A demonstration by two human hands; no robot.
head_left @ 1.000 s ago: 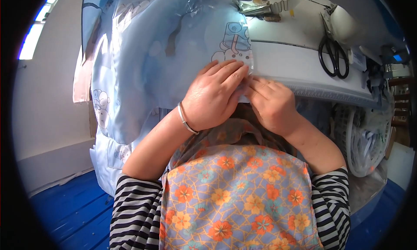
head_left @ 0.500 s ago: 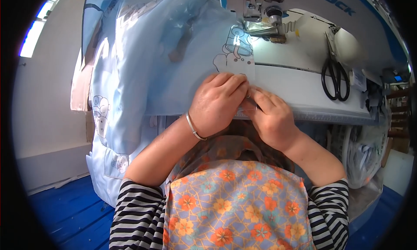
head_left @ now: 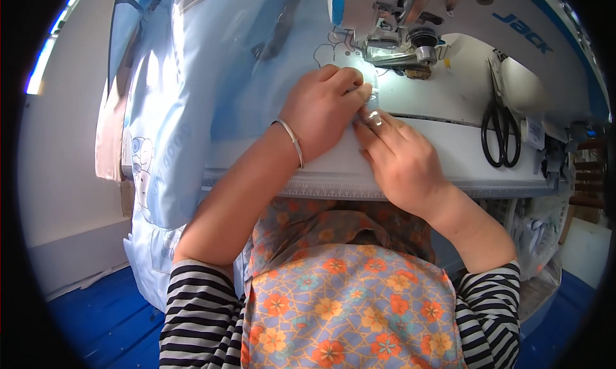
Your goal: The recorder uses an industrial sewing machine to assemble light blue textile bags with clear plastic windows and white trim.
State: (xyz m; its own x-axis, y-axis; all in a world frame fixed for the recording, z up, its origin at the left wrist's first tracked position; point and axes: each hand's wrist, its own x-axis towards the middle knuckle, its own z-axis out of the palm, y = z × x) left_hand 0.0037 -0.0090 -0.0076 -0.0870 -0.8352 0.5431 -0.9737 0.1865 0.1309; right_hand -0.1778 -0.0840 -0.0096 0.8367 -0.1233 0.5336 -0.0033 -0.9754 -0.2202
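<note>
L hand [head_left: 324, 109]: fingers bent, clamped on R edge of lt-blue fabric [head_left: 234, 90]. R hand [head_left: 404, 160]: fingers tog. at same edge, just beside L; firm grip or not, can't tell. Fabric loc.: on white tabletop [head_left: 443, 141], L side, edge by sewing machine [head_left: 462, 19]. Vs. 0.5 s ago: fabric + both hands fwd, nearer machine; printed figure now partly hidden; more of ruler [head_left: 321, 187] exposed. Scissors [head_left: 499, 135] unmoved on tabletop.
</note>
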